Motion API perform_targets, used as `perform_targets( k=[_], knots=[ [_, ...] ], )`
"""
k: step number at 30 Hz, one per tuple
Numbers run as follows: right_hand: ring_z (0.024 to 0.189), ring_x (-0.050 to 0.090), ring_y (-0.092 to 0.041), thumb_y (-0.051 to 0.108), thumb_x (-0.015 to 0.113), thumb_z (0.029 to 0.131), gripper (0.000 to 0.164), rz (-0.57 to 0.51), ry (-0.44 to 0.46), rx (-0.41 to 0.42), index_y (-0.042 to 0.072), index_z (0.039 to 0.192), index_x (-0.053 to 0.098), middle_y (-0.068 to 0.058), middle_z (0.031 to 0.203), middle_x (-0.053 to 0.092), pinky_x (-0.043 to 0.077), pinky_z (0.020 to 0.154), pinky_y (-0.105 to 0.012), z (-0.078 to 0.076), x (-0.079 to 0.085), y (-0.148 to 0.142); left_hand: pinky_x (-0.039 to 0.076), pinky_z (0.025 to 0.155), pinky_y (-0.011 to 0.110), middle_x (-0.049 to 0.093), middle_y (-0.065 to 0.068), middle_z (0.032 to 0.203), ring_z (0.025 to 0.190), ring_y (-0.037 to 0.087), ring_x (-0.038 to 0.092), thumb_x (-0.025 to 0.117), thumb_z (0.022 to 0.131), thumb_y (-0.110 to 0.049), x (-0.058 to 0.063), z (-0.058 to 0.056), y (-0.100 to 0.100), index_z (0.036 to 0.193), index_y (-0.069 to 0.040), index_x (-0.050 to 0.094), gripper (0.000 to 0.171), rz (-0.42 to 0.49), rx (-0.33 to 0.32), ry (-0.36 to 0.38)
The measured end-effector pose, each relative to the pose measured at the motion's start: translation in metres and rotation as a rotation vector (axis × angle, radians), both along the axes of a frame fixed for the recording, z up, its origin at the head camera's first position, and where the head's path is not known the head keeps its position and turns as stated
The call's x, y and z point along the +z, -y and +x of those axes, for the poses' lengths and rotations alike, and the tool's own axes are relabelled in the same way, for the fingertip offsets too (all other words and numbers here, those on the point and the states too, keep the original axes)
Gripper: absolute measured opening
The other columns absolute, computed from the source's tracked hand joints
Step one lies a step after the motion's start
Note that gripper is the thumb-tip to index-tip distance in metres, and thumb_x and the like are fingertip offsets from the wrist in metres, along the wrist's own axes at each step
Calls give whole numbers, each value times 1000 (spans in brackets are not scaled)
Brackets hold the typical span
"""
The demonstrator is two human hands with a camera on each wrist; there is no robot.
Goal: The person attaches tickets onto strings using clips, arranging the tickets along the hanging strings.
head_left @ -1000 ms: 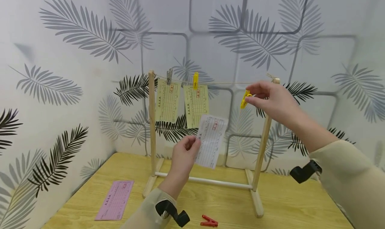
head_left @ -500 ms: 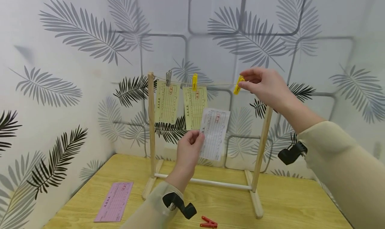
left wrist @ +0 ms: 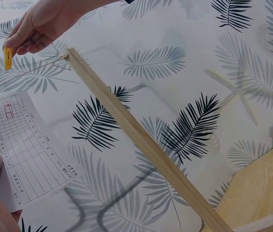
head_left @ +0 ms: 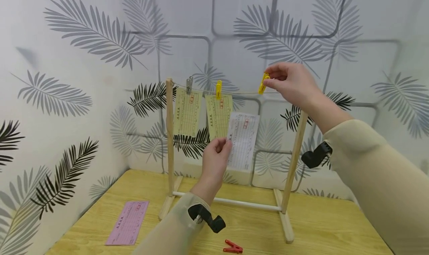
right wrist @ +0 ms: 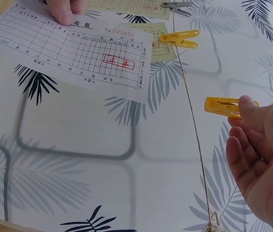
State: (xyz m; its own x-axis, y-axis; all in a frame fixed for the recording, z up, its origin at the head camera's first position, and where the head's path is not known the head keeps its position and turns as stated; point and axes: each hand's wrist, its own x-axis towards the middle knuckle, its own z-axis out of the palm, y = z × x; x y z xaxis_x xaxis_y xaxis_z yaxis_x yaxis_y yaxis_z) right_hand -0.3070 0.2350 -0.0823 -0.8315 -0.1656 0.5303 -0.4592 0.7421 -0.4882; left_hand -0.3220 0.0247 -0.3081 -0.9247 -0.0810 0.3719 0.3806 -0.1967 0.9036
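Observation:
My left hand (head_left: 215, 163) pinches a white receipt slip (head_left: 244, 141) by its left edge, below the string (right wrist: 193, 121). Printed lines and a red stamp show on the slip. My right hand (head_left: 295, 84) holds a yellow clothespin (right wrist: 218, 106) between thumb and fingers. In the right wrist view that clothespin is apart from the string, above it. Two yellow-green receipt slips (head_left: 187, 115) hang at the left. A grey clothespin (head_left: 189, 85) holds one and another yellow clothespin (head_left: 219, 90) the other. The white slip partly covers the second hanging slip.
The string spans a wooden frame, with a left post (head_left: 169, 136), a right post (head_left: 295, 162) and a white crossbar (head_left: 246, 204). On the wooden table (head_left: 321, 229) lie a pink slip (head_left: 128, 222) at the left and a red clothespin (head_left: 232, 246) in front. A leaf-patterned wall stands behind.
My right hand has raised the yellow clothespin and brought it left, up to the string's height. My left hand has lifted the white slip up and to the right.

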Motion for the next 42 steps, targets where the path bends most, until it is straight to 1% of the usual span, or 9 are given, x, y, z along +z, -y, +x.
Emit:
perform_targets(
  k=[3, 7, 13, 17, 21, 26, 33, 42],
  knots=[
    [129, 63, -32, 29, 71, 111, 45, 10, 3, 6, 6, 149, 65, -17, 139, 69, 50, 106, -50, -5, 2, 3, 57, 80, 30, 74, 10, 106, 94, 19, 68, 70, 111, -14, 2, -2, -2, 117, -2, 76, 15, 21, -8, 4],
    [131, 62, -34, 29, 70, 111, 46, 19, 4, 14, 5, 150, 64, -18, 141, 69, 49, 109, -53, -10, 4, 7, 56, 81, 30, 74, 9, 106, 95, 18, 67, 69, 111, -15, 5, -5, -5, 116, -3, 75, 14, 28, -15, 11],
    [128, 64, -33, 24, 71, 111, 42, 27, -12, 34, 3, 147, 67, -18, 137, 71, 49, 109, -53, -16, 7, 16, 56, 83, 30, 73, 8, 107, 96, 17, 66, 70, 111, -15, 9, -10, -8, 119, -3, 76, 15, 33, 2, 6],
    [129, 63, -33, 25, 71, 111, 42, 27, 5, 28, 4, 147, 67, -18, 137, 71, 48, 109, -53, -21, 10, 19, 56, 83, 31, 73, 8, 108, 96, 18, 66, 70, 111, -16, 11, -12, -10, 119, -4, 75, 16, 30, 2, 9],
    [129, 63, -32, 26, 71, 111, 42, 19, 23, 18, 6, 147, 68, -16, 137, 72, 48, 107, -52, -25, 11, 21, 56, 85, 33, 73, 7, 110, 99, 18, 66, 69, 112, -18, 14, -13, -12, 121, -6, 75, 17, 24, -3, 24],
    [129, 63, -32, 28, 71, 111, 42, 18, 31, 7, 7, 147, 68, -15, 137, 72, 48, 106, -52, -29, 10, 23, 55, 87, 34, 72, 6, 111, 99, 17, 65, 70, 111, -18, 17, -15, -14, 121, -6, 75, 17, 25, 8, 25],
    [128, 64, -30, 27, 73, 110, 39, 0, 39, -14, 7, 143, 71, -14, 135, 74, 49, 104, -50, -32, 9, 23, 55, 86, 32, 72, 6, 111, 99, 17, 64, 68, 112, -17, 21, -18, -18, 120, -6, 75, 15, 50, -13, 31],
    [125, 64, -28, 26, 75, 108, 36, -15, 43, -20, 8, 139, 73, -13, 131, 75, 49, 103, -48, -34, 9, 22, 53, 90, 36, 70, 4, 112, 102, 18, 62, 68, 112, -19, 27, -25, -18, 118, -8, 74, 14, 56, -19, 32]
  ],
)
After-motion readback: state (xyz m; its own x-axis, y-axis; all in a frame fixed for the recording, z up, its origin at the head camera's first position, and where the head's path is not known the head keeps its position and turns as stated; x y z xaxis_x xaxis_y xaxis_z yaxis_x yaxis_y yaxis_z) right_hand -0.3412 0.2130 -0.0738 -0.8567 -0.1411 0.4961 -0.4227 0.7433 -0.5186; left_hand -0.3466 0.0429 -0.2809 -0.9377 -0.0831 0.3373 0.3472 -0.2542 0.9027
